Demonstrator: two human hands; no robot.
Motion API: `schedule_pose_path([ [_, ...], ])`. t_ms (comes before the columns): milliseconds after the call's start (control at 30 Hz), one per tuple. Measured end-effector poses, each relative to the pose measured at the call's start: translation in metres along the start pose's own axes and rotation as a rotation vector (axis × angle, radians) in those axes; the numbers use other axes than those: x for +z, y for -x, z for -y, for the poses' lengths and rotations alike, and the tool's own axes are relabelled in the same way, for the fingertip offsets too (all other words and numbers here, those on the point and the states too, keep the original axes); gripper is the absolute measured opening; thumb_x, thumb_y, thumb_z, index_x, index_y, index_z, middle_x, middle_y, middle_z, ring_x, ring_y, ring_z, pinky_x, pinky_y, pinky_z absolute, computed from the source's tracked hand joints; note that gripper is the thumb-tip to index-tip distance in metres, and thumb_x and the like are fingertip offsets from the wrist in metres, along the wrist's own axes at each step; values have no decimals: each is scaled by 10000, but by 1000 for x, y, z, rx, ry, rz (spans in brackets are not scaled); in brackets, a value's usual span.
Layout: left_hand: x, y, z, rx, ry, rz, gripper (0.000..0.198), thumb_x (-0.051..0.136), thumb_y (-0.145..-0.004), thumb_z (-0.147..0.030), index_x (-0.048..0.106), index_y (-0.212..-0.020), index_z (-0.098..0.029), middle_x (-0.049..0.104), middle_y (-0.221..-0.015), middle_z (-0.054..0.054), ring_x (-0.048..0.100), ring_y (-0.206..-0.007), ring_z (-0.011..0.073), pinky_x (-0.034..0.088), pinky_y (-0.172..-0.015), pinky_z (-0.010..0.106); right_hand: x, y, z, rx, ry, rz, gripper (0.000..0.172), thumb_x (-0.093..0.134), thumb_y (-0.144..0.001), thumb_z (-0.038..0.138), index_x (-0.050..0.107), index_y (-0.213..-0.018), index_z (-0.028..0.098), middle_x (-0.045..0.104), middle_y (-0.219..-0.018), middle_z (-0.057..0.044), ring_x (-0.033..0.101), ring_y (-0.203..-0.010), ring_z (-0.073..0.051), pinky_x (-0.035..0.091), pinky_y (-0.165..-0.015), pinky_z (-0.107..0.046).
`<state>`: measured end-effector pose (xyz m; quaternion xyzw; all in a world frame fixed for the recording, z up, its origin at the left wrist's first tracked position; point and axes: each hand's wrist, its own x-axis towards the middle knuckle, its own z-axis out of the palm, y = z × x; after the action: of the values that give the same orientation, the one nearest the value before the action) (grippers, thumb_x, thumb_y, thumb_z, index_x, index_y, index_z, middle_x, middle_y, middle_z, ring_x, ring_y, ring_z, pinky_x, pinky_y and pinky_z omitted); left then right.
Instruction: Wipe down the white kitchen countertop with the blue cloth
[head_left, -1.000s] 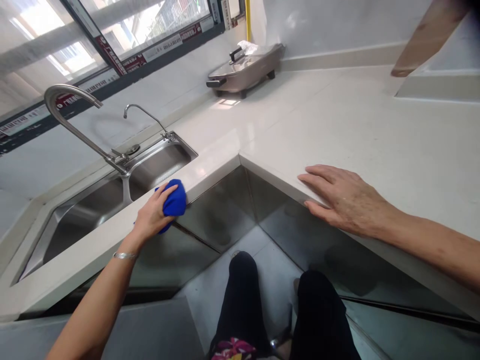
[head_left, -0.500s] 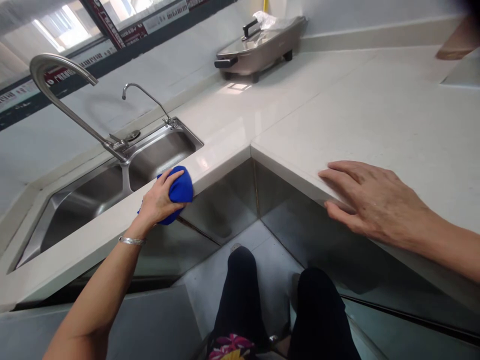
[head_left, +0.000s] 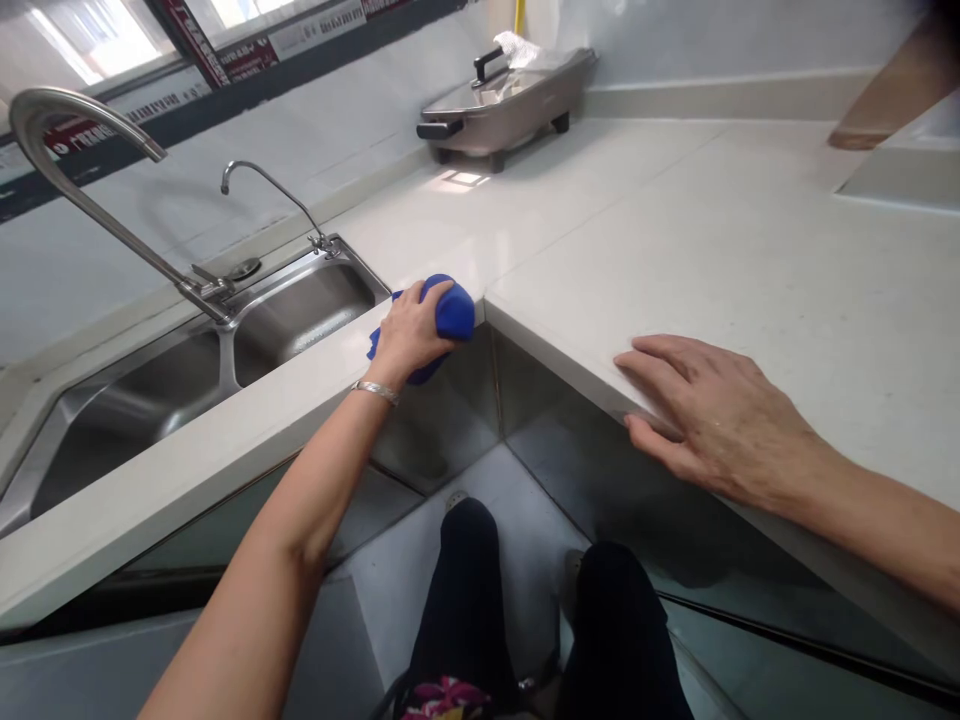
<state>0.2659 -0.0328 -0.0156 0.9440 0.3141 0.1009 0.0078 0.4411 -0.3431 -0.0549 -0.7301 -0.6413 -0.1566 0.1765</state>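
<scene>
A blue cloth (head_left: 454, 312) is bunched under my left hand (head_left: 411, 335), whose fingers wrap over it. The cloth presses on the edge of the white countertop (head_left: 600, 240), close to the inner corner and to the right of the sink. Part of it hangs down over the front edge. My right hand (head_left: 712, 420) rests on the countertop's right-hand edge with its fingers stretched out and the thumb against the front side. It holds nothing.
Left of my left hand lies a double steel sink (head_left: 227, 358) with a tall faucet (head_left: 90, 190) and a thin tap (head_left: 277, 190). A lidded electric pan (head_left: 502, 105) stands at the back wall. Steel-coloured cabinet fronts (head_left: 450, 420) run below the counter.
My left hand has slid the blue cloth right and away along the counter edge, from beside the sink toward the corner. The right hand stays on its edge; the view has shifted slightly.
</scene>
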Motion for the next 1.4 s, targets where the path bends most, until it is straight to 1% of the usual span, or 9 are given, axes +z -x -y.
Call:
schedule_pose_path([
  [167, 7, -25, -19, 37, 20, -10, 840, 772, -775, -434, 408, -1527, -346, 448, -1522, 93, 501, -1289, 363, 516, -1063, 549, 1, 1, 0, 16, -25, -14, 444, 473, -925, 339, 510, -1364, 284, 604, -1326, -127, 579, -1235, -349, 516, -942, -510],
  [333, 10, -27, -18, 79, 40, -26, 808, 723, -808, -406, 392, -1541, -321, 439, -1540, 102, 488, -1309, 357, 502, -1084, 553, 0, 1, 0, 20, -34, -19, 471, 490, -917, 333, 516, -1384, 279, 600, -1364, -126, 573, -1268, -358, 514, -967, -517],
  [500, 5, -15, -1, 167, 68, 31, 826, 654, -800, -250, 359, -1564, -352, 368, -1628, 58, 447, -1406, 318, 495, -1111, 495, 2, 2, -2, 25, -28, -8, 480, 521, -910, 348, 529, -1385, 275, 608, -1378, -133, 574, -1284, -367, 513, -987, -536],
  [600, -2, -1, 15, 159, 81, 65, 866, 667, -764, -237, 366, -1567, -356, 352, -1648, 50, 447, -1435, 304, 486, -1132, 467, 4, 3, -4, 16, -29, -10, 472, 529, -917, 361, 537, -1377, 255, 601, -1396, -142, 568, -1306, -360, 503, -1026, -538],
  [833, -35, 53, 60, 156, 95, 156, 867, 646, -732, -231, 397, -1555, -337, 341, -1670, 35, 393, -1507, 297, 438, -1195, 476, 7, 4, -6, -6, -73, -46, 465, 531, -931, 344, 555, -1386, 247, 607, -1401, -144, 570, -1319, -340, 502, -1058, -550],
  [1000, -48, 83, 84, 111, 86, 156, 854, 645, -725, -242, 427, -1548, -304, 367, -1661, 42, 410, -1503, 284, 411, -1230, 442, 8, 2, -8, 38, -169, -65, 421, 472, -996, 446, 609, -1337, 241, 621, -1408, -134, 582, -1315, -316, 509, -1062, -546],
  [1100, -46, 85, 86, 81, 73, 121, 799, 649, -771, -276, 438, -1540, -317, 387, -1653, 38, 454, -1476, 269, 413, -1231, 445, 9, 0, -7, 46, -177, -95, 399, 432, -1017, 439, 640, -1298, 247, 647, -1376, -129, 602, -1287, -316, 516, -1044, -561],
  [1200, -43, 80, 82, 54, 35, 101, 752, 650, -820, -340, 437, -1541, -330, 383, -1656, 45, 506, -1431, 292, 455, -1194, 480, 10, -2, -3, 29, -137, -120, 374, 421, -1010, 376, 651, -1263, 226, 662, -1334, -151, 615, -1254, -327, 526, -1010, -569],
  [1400, -33, 61, 68, 69, -26, 84, 851, 731, -784, -402, 397, -1563, -336, 334, -1678, 61, 477, -1442, 359, 495, -1141, 548, 8, -4, 5, 31, -90, -138, 308, 423, -996, 320, 644, -1186, 216, 669, -1272, -152, 636, -1194, -318, 532, -971, -528],
])
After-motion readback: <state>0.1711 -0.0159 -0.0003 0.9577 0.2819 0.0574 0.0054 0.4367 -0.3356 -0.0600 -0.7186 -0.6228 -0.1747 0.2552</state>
